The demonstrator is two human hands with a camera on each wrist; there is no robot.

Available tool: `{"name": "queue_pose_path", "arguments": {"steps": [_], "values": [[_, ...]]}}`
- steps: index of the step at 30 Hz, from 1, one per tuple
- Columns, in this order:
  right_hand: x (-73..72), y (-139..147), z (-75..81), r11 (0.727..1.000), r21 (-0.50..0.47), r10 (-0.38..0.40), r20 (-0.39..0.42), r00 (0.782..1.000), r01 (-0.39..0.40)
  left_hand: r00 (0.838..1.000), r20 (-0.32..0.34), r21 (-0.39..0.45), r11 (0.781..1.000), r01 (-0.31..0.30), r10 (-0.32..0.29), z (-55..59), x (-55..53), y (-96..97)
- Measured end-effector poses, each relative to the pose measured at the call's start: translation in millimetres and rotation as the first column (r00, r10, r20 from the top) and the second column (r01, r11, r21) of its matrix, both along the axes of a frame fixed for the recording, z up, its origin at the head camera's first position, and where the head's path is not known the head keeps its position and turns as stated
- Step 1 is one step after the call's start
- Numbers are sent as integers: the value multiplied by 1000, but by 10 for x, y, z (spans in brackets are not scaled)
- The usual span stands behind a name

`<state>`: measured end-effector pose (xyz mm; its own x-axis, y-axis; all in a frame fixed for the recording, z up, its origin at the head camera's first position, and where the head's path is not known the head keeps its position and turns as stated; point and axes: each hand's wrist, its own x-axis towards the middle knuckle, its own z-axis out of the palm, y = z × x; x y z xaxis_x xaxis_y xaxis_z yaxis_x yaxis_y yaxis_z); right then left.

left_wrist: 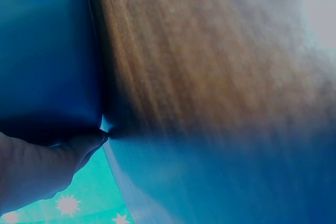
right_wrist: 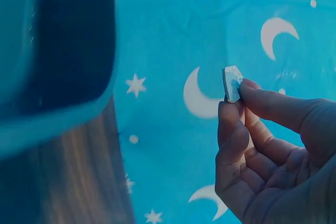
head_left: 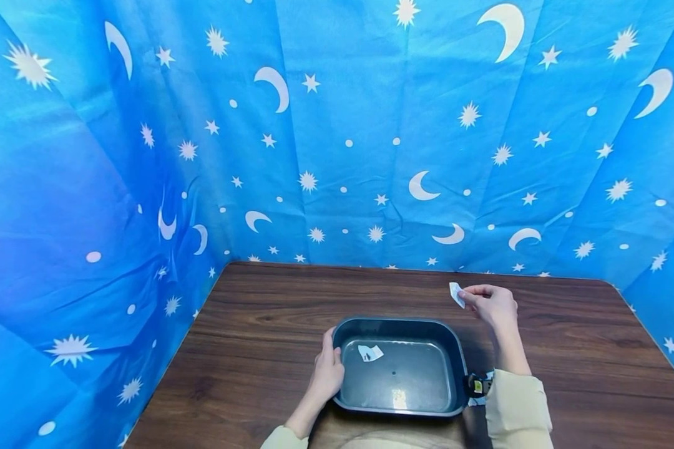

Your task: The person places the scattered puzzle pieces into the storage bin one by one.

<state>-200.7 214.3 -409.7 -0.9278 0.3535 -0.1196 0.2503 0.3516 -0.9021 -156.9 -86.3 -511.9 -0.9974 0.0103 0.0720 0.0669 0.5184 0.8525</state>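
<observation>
Head view: my left grip (head_left: 327,369) holds the left side of a dark rectangular pan (head_left: 394,381), which sits on the wood-grain tabletop (head_left: 269,305). My right grip (head_left: 495,307) pinches a small white piece (head_left: 457,295) above the tabletop, beyond the pan's far right corner, clear of the rim. A second white piece (head_left: 370,353) lies inside the pan, toward the far left; dark print on it, too small to read. Pan handle (head_left: 472,386) points right, carrying a yellow-green label (head_left: 478,387) with a dark mark, not legible. Pale printed scraps (head_left: 476,401) show around the handle, partly hidden by it and my sleeve (head_left: 517,399). Blue cloth (head_left: 359,112) with white moons and stars hangs behind.

Left wrist view: blurred. My thumb (left_wrist: 73,150) is against a dark edge; wood grain beside it, cloth below.

Right wrist view: thumb and fingertips clamp the white piece, roughly upright. Faint bluish-grey marks on its face, can't read them. Pan corner is out of focus on the left, apart from my right grip.
</observation>
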Motion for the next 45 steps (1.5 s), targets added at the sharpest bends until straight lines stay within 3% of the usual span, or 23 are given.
{"name": "queue_pose_path", "arguments": {"steps": [1,2,6,8,9,18,23,28,32,36,42,45], "values": [[-17,-29,12,1000,9,7,-9,1000,-7,1000,1,3,1000,1,-1,3,-2,1],[-104,8,-120,999,-22,34,-57,998,-35,1000,2,4,1000,0,0,3,-5,3],[-141,-123,-99,998,-17,64,-76,995,-65,1000,14,16,1000,6,-6,6,-3,10],[-143,-192,-92,996,-1,83,-71,994,-84,1000,12,16,1000,7,-7,7,-2,13],[-69,-295,53,996,41,76,-28,997,-75,1000,14,17,1000,8,-8,7,0,15],[-92,-594,-22,984,0,180,-5,984,-180,1000,6,0,1000,9,-9,6,10,24],[-137,-793,-87,963,-79,260,46,965,-256,1000,2,1,1000,9,-9,21,12,20],[-124,-940,-155,938,-62,346,124,930,-341,1000,7,2,1000,11,-11,26,11,22],[-101,-988,-228,906,-2,416,202,887,-424,1000,8,1,1000,8,-8,20,14,21],[-73,-994,-314,853,124,472,233,850,-507,1000,-3,-10,1000,5,-5,9,11,12],[-36,-1049,-384,760,385,444,280,851,-523,1000,7,-7,1000,3,-3,1,6,1],[-34,-1099,-386,732,438,408,331,851,-522,1000,10,-6,1000,1,-1,-2,7,-7]]}}
